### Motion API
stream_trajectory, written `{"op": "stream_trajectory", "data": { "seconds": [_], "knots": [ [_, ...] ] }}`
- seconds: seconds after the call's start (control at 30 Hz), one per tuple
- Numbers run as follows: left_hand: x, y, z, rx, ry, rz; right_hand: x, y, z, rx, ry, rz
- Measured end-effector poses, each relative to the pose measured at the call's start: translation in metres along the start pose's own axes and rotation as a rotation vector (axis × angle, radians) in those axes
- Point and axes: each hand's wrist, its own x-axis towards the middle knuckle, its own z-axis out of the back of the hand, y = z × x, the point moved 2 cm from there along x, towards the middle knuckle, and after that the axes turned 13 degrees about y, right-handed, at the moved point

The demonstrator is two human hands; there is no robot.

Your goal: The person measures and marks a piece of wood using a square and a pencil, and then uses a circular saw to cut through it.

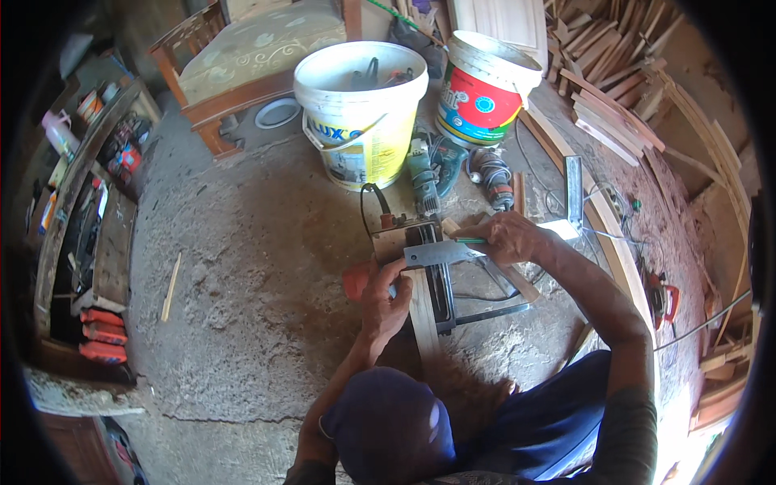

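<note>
My right hand [509, 238] is closed round a thin green pencil [469, 240], over a flat metal blade [440, 254]. The blade has a hole near its left end; on the right, beyond the hand, a grey part [573, 190] stands up at an angle, perhaps a handsaw's or a square's. My left hand [383, 301] is closed at the blade's left end, index finger touching it and thumb by the end of a light wooden strip [425, 323]. That strip lies along a black metal frame [437, 283]. Behind my left hand shows a red-orange tool part [354, 283], mostly hidden.
Beyond the frame lie a green power tool [423, 174] and an angle grinder [493, 178], before a yellow-white bucket [364, 121] and a multicoloured bucket [485, 93]. A long plank [610, 222] runs at right, near stacked wood [602, 48]. A wooden tool box [113, 242] stands left.
</note>
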Motion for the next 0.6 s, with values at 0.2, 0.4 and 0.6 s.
{"op": "stream_trajectory", "data": {
  "seconds": [0.2, 0.4, 0.6],
  "knots": [
    [0.002, 0.005, -0.001, 0.027, -0.030, -0.061, 0.002, -0.020, -0.017, -0.038, -0.018, 0.024],
    [0.000, -0.002, 0.002, 0.059, -0.020, -0.036, 0.007, -0.036, -0.030, -0.032, -0.063, 0.064],
    [-0.001, -0.006, 0.001, 0.092, -0.039, -0.053, 0.000, -0.015, -0.015, 0.024, 0.020, -0.035]
  ]
}}
